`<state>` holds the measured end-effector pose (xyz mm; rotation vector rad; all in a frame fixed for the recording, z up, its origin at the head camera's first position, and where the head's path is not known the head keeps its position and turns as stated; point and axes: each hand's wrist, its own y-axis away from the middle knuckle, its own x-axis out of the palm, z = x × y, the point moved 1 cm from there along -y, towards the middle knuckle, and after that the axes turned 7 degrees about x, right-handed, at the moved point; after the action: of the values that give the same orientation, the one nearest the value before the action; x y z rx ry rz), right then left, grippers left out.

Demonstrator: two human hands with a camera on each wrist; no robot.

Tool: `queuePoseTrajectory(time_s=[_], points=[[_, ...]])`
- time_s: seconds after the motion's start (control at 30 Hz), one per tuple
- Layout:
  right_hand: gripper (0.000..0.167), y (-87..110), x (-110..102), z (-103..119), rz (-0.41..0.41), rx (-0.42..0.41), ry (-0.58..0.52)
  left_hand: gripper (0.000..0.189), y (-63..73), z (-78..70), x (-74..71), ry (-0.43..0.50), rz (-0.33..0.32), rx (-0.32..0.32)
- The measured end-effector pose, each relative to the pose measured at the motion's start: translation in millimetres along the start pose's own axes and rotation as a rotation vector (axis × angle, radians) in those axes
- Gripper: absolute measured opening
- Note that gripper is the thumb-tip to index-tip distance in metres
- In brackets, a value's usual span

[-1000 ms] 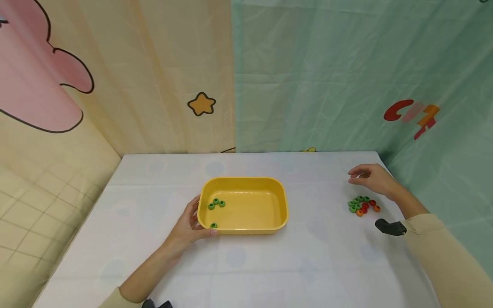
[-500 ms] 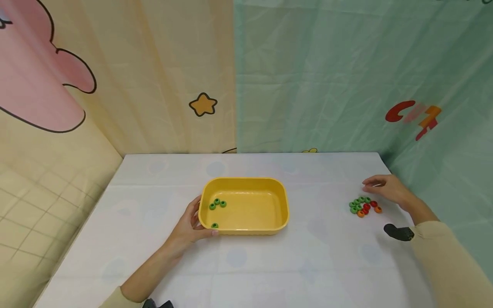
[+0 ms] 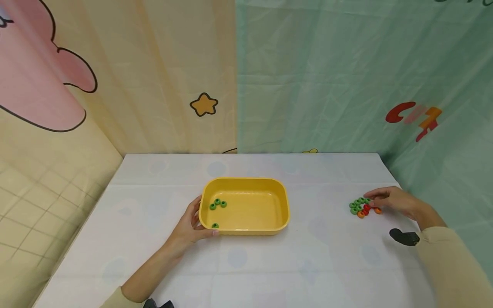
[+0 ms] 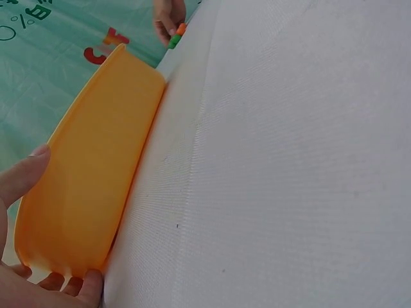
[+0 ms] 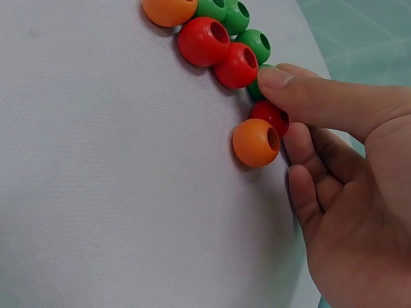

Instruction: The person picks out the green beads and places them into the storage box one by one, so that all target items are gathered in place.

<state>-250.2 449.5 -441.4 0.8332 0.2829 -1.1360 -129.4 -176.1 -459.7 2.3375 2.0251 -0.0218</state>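
Gripping the tray (image 3: 252,209) is the left hand (image 3: 189,224); whether the right hand (image 3: 402,204) pinches a green bead (image 5: 255,92) is unclear.

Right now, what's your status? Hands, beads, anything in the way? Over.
Left hand grips yellow tray. Right hand at green bead, grip unclear. Red bead and orange bead crowd close.
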Motion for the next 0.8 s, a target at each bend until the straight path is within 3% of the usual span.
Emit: queuePoseTrajectory(time_s=[0.3, 0.53, 0.8], points=[[0.045, 2.3, 4.4, 2.3, -0.023, -0.019, 0.0, 0.114, 0.3, 0.5, -0.5, 0.0, 0.002, -0.004], [0.041, -0.5, 5.5, 2.0, -0.071, -0.004, 0.061, 0.113, 0.3, 0.6, -0.7, 0.001, 0.006, 0.002], [0.039, -0.5, 0.2, 15.8, -0.117, -0.035, 0.104, 0.113, 0.9, -0.1, -0.4, 0.005, 0.012, 0.009]])
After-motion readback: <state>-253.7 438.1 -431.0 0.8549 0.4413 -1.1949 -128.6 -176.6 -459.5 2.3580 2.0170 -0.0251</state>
